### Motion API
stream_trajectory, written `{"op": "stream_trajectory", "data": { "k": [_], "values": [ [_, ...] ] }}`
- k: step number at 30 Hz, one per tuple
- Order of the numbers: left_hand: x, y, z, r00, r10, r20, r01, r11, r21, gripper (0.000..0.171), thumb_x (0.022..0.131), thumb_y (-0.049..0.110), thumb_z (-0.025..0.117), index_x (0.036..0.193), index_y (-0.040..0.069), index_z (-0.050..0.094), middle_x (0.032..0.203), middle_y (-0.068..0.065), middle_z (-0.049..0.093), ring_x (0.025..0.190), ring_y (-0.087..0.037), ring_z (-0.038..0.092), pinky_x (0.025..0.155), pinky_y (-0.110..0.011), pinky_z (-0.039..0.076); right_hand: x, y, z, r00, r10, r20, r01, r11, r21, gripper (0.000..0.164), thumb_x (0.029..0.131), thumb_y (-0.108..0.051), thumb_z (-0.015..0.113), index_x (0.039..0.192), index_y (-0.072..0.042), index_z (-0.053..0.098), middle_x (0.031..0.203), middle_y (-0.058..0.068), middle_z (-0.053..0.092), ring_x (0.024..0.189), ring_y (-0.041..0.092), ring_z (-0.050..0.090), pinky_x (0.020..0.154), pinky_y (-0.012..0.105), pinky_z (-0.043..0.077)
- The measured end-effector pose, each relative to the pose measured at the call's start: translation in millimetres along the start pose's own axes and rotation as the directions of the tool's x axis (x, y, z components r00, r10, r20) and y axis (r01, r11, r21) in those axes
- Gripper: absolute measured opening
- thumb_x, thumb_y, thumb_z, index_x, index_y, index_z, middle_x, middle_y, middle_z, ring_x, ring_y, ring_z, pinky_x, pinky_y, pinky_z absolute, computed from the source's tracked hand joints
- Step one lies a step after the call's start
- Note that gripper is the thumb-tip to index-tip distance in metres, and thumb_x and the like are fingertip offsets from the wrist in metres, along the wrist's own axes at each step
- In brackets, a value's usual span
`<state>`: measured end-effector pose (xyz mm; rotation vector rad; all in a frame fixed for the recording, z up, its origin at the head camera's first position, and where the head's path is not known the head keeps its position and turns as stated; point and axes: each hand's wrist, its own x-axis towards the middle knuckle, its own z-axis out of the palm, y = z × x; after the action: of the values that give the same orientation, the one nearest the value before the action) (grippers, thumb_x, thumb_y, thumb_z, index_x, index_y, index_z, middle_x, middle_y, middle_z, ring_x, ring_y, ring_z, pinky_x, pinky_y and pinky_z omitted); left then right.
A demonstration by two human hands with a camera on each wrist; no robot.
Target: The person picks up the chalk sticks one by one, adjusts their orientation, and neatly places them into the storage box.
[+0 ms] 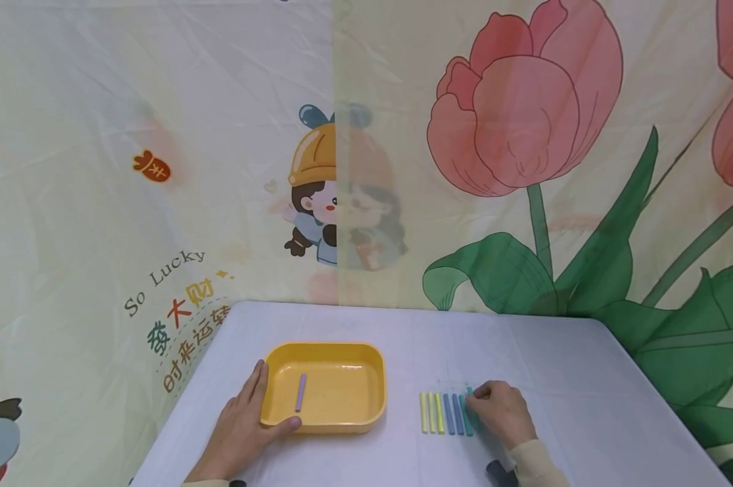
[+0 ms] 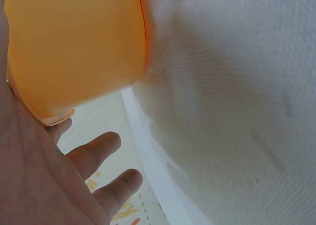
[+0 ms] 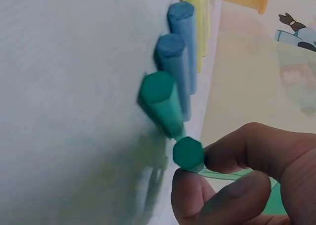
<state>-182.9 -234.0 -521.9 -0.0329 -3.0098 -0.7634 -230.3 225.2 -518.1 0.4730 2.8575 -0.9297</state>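
Note:
My right hand (image 1: 503, 409) pinches a green hexagonal stick (image 3: 188, 153) between thumb and fingers at the right end of a row. Beside it lies another green stick (image 3: 160, 99), then two blue sticks (image 1: 454, 414) and a few yellow sticks (image 1: 432, 412). My left hand (image 1: 239, 423) rests against the left side of a yellow tray (image 1: 375, 423), fingers extended along the wall and thumb over the front rim. Inside the tray lies one purple stick (image 1: 301, 392). The left wrist view shows the tray's outer wall with straight fingertips (image 2: 106, 143) reaching past it.
A white cloth covers the table (image 1: 585, 379). Behind it hangs a printed curtain (image 1: 220, 135) with a large tulip and cartoon figures. A dark band (image 1: 500, 473) sits near the right wrist.

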Motion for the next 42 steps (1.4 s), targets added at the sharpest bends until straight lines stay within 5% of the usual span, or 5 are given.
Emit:
{"op": "stream_trajectory", "data": {
  "k": [30, 42],
  "values": [
    [-0.3, -3.1, 3.6, 0.999, 0.021, -0.031, -0.022, 1.000, -0.013, 0.131, 0.075, 0.083, 0.064, 0.163, 0.007, 0.004, 0.169, -0.016, 0.009, 0.143, -0.044, 0.035, 0.115, -0.065, 0.028, -5.9, -25.8, 6.7, 1.000, -0.018, -0.019, 0.020, 0.994, 0.105, 0.025, 0.079, -0.024, 0.075, 0.090, -0.002, 0.075, 0.085, 0.006, 0.068, 0.078, 0.021, 0.060, 0.069, 0.039, 0.054],
    [-0.7, -2.3, 1.2, 1.000, 0.007, -0.017, -0.008, 1.000, -0.018, 0.131, 0.076, 0.083, 0.063, 0.163, 0.008, 0.003, 0.169, -0.015, 0.008, 0.142, -0.044, 0.036, 0.115, -0.064, 0.027, -10.0, -43.1, 7.5, 0.999, -0.040, -0.028, 0.044, 0.987, 0.157, 0.029, 0.080, -0.024, 0.073, 0.096, -0.001, 0.076, 0.085, 0.006, 0.068, 0.075, 0.020, 0.057, 0.061, 0.032, 0.051]
  ]
}}
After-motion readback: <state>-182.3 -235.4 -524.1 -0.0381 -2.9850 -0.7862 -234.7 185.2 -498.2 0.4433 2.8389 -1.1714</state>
